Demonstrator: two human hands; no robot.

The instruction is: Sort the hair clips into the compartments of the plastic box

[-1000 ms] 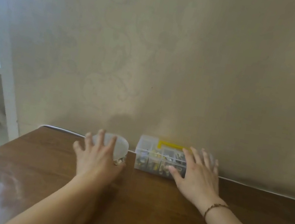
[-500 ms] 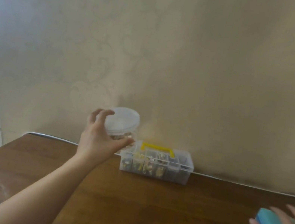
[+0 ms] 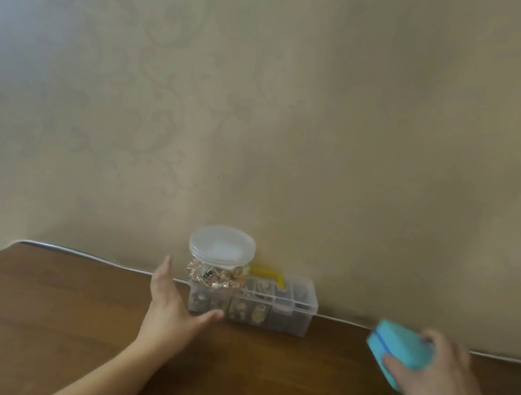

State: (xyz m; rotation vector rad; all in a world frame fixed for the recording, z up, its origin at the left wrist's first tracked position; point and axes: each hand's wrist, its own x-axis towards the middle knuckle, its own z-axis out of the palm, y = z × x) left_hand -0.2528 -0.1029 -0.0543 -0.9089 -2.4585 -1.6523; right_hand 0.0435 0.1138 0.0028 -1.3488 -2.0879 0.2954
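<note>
1. Jar (image 3: 220,258) of hair clips sits on the plastic box (image 3: 271,307) – at the table's (image 3: 253,387) back edge.
2. Left hand (image 3: 171,308) spread open just beside the box.
3. Right hand (image 3: 440,375) grips a blue case (image 3: 398,347).

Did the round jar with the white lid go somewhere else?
Yes. The jar went from the table left of the plastic box up onto the box's left end.

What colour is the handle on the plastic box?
Yellow; the handle shows in the head view, atop the plastic box.
</note>
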